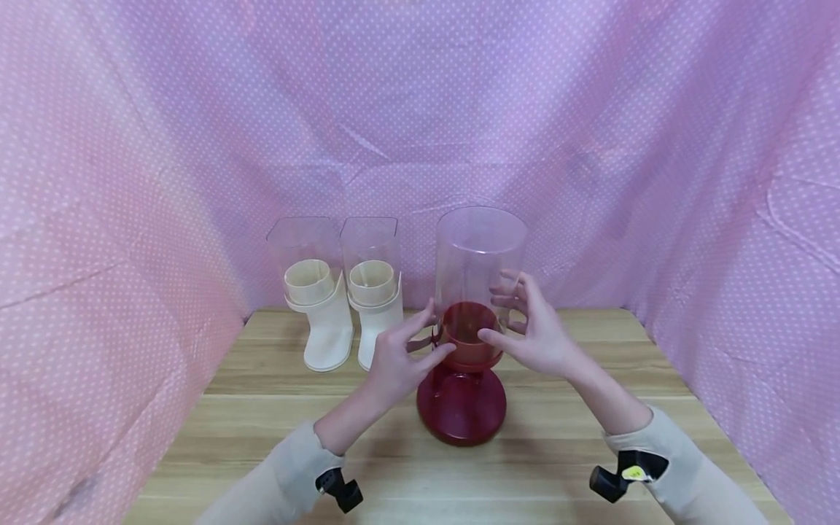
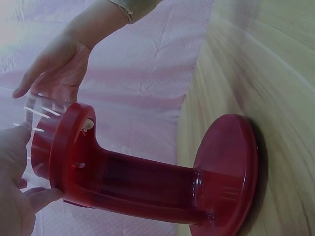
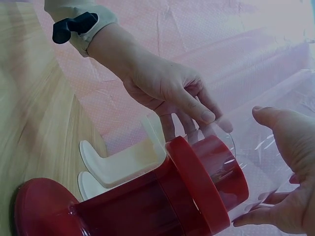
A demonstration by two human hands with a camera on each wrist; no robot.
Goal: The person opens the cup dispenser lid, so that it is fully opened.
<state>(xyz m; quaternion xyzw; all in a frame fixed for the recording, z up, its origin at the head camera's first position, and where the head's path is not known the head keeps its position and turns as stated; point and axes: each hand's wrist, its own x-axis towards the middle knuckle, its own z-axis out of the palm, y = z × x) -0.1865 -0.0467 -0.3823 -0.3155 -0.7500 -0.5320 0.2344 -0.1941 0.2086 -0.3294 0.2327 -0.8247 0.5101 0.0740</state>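
A tall clear cylinder [image 1: 467,273], its rim round and uncovered, stands upright at the top of a red dispenser stand [image 1: 461,412] with a round foot. It surrounds the stand's inner red ring [image 3: 224,164]. From the left, my left hand [image 1: 402,359] holds the cylinder low down, its thumb at the red collar [image 2: 61,147]. My right hand [image 1: 543,339] curves round the right side, thumb in front and fingers seen through the clear wall behind. In the left wrist view, the cylinder's lower edge overlaps the inner ring just above the collar.
Two cream dispenser stands [image 1: 328,341] with clear square containers [image 1: 303,240] stand side by side on the left. Wood-grain tabletop [image 1: 275,437] lies beneath everything. Pink dotted cloth [image 1: 420,109] hangs close round the back and both sides.
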